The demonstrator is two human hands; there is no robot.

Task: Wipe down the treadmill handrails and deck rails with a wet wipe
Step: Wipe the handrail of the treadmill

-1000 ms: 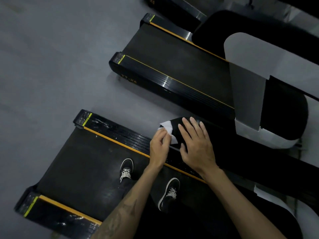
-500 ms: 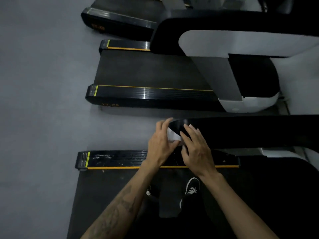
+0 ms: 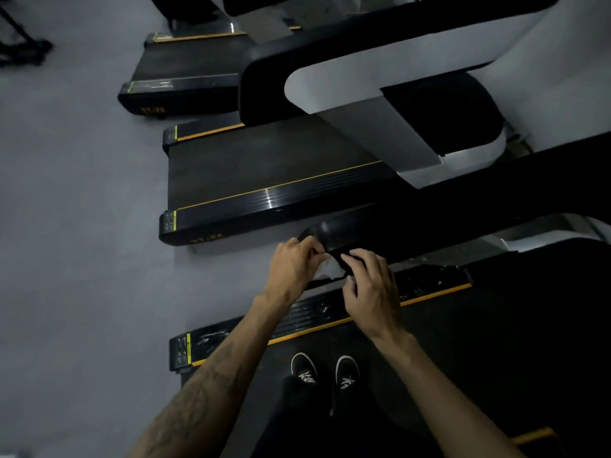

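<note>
Only writing we can spot is orange lettering on the side of the next treadmill [image 3: 281, 196], something like "TT-X6", too dim to be sure. Both our hands are at the rounded end of the black handrail [image 3: 429, 223]: the left hand [image 3: 291, 271] and right hand [image 3: 370, 285] have fingers curled, pinching the wet wipe [image 3: 325, 271] between them. The wipe is mostly hidden, just a pale scrap showing. Below sits the deck rail [image 3: 330, 312], and our shoes [image 3: 325, 371] are on the belt.

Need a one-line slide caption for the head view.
Both hands, left hand and right hand, hold a wet wipe at the end of the treadmill handrail.
</note>
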